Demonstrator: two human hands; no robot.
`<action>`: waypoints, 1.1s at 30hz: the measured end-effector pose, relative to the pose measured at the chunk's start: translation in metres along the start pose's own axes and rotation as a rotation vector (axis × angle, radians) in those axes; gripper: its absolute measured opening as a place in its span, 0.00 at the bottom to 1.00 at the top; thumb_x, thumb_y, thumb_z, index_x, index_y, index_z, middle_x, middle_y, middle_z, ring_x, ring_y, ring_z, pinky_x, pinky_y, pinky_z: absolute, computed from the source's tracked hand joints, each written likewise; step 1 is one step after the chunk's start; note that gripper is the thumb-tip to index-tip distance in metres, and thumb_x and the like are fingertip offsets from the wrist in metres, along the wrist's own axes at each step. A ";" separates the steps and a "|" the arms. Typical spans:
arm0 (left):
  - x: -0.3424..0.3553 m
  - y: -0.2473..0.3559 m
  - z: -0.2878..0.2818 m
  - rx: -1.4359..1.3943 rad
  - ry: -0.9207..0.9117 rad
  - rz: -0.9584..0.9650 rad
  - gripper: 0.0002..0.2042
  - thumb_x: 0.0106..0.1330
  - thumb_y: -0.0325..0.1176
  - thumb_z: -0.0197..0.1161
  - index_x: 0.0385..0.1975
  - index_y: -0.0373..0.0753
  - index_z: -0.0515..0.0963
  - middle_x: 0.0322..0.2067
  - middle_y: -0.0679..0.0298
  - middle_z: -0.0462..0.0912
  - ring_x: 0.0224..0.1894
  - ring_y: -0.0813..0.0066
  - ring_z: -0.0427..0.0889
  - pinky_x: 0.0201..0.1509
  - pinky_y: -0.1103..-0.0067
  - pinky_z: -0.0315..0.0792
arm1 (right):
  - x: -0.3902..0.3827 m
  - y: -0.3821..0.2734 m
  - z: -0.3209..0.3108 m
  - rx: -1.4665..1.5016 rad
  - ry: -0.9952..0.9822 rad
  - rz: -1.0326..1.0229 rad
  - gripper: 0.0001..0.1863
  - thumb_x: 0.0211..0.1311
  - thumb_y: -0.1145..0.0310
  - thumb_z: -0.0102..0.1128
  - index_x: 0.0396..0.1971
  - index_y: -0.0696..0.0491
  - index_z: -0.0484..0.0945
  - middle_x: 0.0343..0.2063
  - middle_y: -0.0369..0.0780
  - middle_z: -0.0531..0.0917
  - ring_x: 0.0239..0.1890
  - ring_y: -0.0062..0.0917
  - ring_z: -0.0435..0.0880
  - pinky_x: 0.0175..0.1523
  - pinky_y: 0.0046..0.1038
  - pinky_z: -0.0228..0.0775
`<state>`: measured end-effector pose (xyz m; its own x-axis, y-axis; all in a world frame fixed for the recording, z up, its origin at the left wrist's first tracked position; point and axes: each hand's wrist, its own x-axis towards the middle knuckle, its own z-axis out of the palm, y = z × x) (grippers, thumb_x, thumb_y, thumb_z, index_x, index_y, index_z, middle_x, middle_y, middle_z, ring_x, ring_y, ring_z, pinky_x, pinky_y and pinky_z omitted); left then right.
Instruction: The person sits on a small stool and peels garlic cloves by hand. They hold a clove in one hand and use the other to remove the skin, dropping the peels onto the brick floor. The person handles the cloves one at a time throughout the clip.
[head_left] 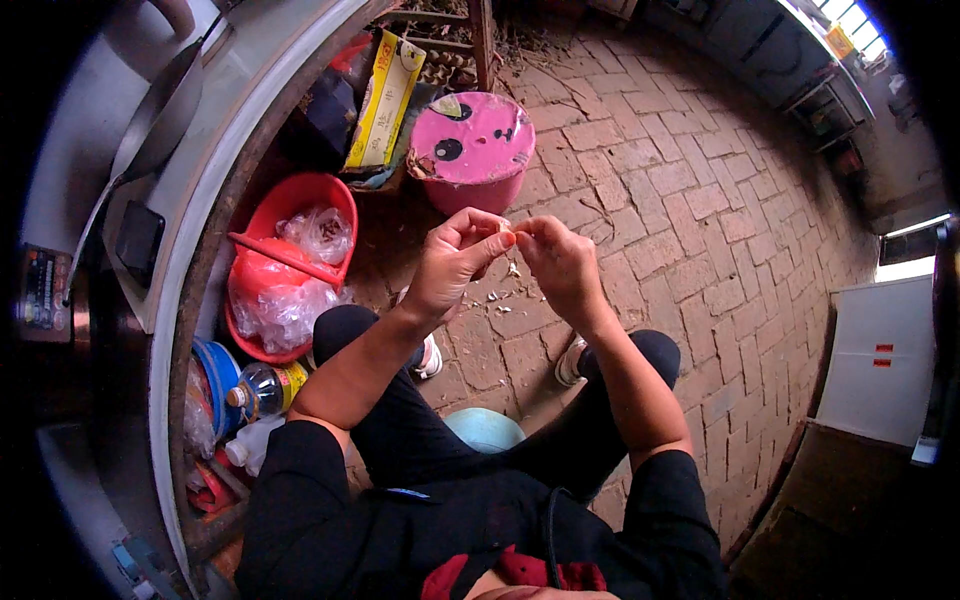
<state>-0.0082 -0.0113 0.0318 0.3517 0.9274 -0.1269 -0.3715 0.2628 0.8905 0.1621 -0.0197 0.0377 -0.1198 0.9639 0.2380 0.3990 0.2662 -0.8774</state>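
Note:
Both hands meet over the brick floor, in front of my knees. Between the fingertips is a small whitish piece (505, 228) that looks like a garlic clove, mostly covered by the fingers. My left hand (458, 262) is closed, pinching it between thumb and forefinger. From the other side my right hand (560, 262) pinches at the same piece, its fingers bent together. Below the hands, several pale flakes of peel (505, 308) lie scattered on the bricks. Just beyond my hands stands a pink round stool (480, 165) with a cartoon face on top.
A red basket (345, 215) with plastic bags stands at the left, near a clear bottle (262, 390) and a blue tub (212, 365). Behind it leans a yellow carton (392, 100). A counter with a wok (160, 110) runs along the left. A light blue object (484, 430) shows between my legs.

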 end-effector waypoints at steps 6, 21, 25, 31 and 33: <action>0.001 0.009 0.006 0.247 0.055 0.131 0.08 0.60 0.24 0.64 0.38 0.36 0.78 0.31 0.70 0.80 0.34 0.87 0.77 0.40 0.88 0.72 | 0.000 -0.004 -0.004 -0.045 0.069 -0.120 0.08 0.57 0.69 0.61 0.34 0.56 0.78 0.22 0.44 0.82 0.23 0.29 0.83 0.28 0.27 0.72; -0.003 0.005 0.007 0.847 0.077 0.443 0.08 0.55 0.22 0.65 0.35 0.35 0.82 0.28 0.67 0.77 0.25 0.87 0.72 0.27 0.87 0.66 | -0.003 0.005 -0.001 -0.123 0.005 -0.079 0.08 0.49 0.69 0.64 0.29 0.53 0.77 0.15 0.42 0.76 0.17 0.28 0.78 0.24 0.29 0.68; -0.003 0.006 0.006 0.657 0.018 0.296 0.07 0.59 0.22 0.63 0.37 0.34 0.81 0.31 0.68 0.79 0.34 0.85 0.77 0.36 0.88 0.71 | -0.001 -0.001 -0.003 -0.087 0.011 -0.028 0.07 0.50 0.71 0.61 0.29 0.56 0.75 0.15 0.42 0.77 0.17 0.25 0.78 0.25 0.26 0.69; 0.002 0.009 0.000 0.206 0.044 0.010 0.10 0.61 0.26 0.63 0.42 0.35 0.79 0.28 0.73 0.79 0.30 0.90 0.74 0.33 0.91 0.69 | 0.001 0.018 0.001 0.216 0.087 0.081 0.07 0.55 0.72 0.57 0.29 0.60 0.75 0.16 0.36 0.77 0.21 0.14 0.74 0.27 0.20 0.67; 0.004 0.008 -0.008 0.062 0.018 -0.056 0.11 0.62 0.28 0.62 0.44 0.35 0.78 0.28 0.76 0.77 0.25 0.94 0.66 0.26 0.91 0.60 | 0.001 0.022 0.000 0.323 0.091 0.092 0.06 0.57 0.72 0.55 0.29 0.60 0.74 0.17 0.35 0.76 0.22 0.13 0.73 0.29 0.19 0.67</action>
<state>-0.0171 -0.0035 0.0352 0.3548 0.9165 -0.1850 -0.2971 0.2981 0.9071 0.1703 -0.0130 0.0187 -0.0091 0.9846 0.1749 0.0948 0.1749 -0.9800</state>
